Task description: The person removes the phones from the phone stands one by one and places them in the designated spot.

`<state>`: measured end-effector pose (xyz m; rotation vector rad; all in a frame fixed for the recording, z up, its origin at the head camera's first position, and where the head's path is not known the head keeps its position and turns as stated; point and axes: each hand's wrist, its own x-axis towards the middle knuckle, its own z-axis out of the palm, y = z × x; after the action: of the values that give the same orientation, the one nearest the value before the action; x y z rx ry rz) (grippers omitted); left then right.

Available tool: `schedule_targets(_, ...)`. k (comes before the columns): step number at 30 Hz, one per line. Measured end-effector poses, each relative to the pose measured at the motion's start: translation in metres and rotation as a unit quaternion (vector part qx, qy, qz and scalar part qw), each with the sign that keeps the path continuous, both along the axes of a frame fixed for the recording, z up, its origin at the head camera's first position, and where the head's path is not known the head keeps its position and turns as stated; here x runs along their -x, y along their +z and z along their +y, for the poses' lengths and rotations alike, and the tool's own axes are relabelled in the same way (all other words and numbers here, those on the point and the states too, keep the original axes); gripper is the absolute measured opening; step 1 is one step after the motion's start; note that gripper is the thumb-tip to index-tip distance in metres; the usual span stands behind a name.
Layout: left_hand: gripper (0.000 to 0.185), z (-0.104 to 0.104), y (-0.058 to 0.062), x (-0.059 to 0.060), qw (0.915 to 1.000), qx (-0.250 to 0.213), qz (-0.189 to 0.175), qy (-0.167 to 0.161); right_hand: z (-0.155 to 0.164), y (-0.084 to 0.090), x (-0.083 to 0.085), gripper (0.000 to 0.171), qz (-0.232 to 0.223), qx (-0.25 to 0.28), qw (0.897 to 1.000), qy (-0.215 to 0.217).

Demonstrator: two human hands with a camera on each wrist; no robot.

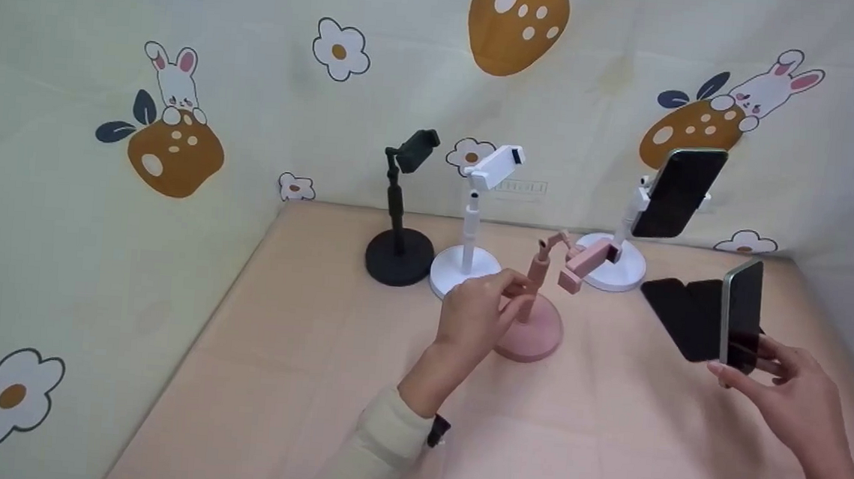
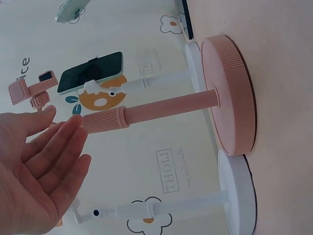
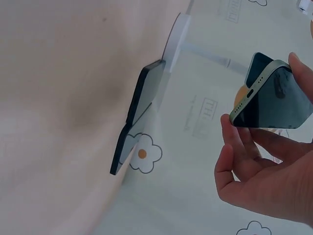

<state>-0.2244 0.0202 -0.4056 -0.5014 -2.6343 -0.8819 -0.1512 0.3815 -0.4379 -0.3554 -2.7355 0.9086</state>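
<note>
My right hand (image 1: pixel 799 393) holds a smartphone (image 1: pixel 741 314) with a pale green edge between thumb and fingers, raised off the table. In the right wrist view, the phone's lower edge with its port (image 3: pixel 250 93) faces the camera. My left hand (image 1: pixel 471 310) is at the pink phone stand (image 1: pixel 529 337). In the left wrist view its fingers are extended, loosely bent, with fingertips right at the ribbed collar (image 2: pixel 105 120) of the stem. The pink clamp (image 1: pixel 589 266) at the top of the stand holds nothing.
A black phone stand (image 1: pixel 399 256) and a white phone stand (image 1: pixel 468 261) stand at the back. Another white stand (image 1: pixel 613 267) at the right carries a phone (image 1: pixel 682 193). Two dark phones (image 1: pixel 681 317) lie on the table by the right hand. A patterned cloth hangs behind.
</note>
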Motion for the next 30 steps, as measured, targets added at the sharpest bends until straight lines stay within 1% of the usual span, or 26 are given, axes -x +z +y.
schedule_targets(6, 0.028, -0.001, -0.001, 0.000, 1.0000, 0.000, -0.004, 0.000, 0.016, -0.005, -0.001, 0.085, -0.019, -0.018, 1.000, 0.017)
schedule_targets(12, 0.026, -0.002, -0.003, 0.002, 1.0000, 0.007, 0.006, -0.001, 0.027, -0.007, -0.002, 0.092, -0.067, -0.051, 0.996, 0.019)
schedule_targets(15, 0.027, -0.002, -0.003, 0.002, 0.9999, 0.009, 0.005, -0.001, 0.032, -0.007, -0.002, 0.095, -0.093, -0.063, 0.993, 0.021)
schedule_targets(24, 0.027, -0.001, -0.004, 0.004, 0.9999, 0.012, -0.008, 0.000, 0.050, -0.005, -0.001, 0.100, -0.164, -0.113, 0.978, 0.053)
schedule_targets(28, 0.026, -0.001, -0.004, 0.004, 0.9999, 0.014, -0.009, 0.002, 0.056, -0.005, 0.003, 0.105, -0.203, -0.115, 0.970, 0.068)
schedule_targets(30, 0.026, -0.002, -0.004, 0.004, 0.9999, 0.013, -0.010, 0.003, 0.059, -0.005, 0.004, 0.108, -0.226, -0.106, 0.966, 0.070)
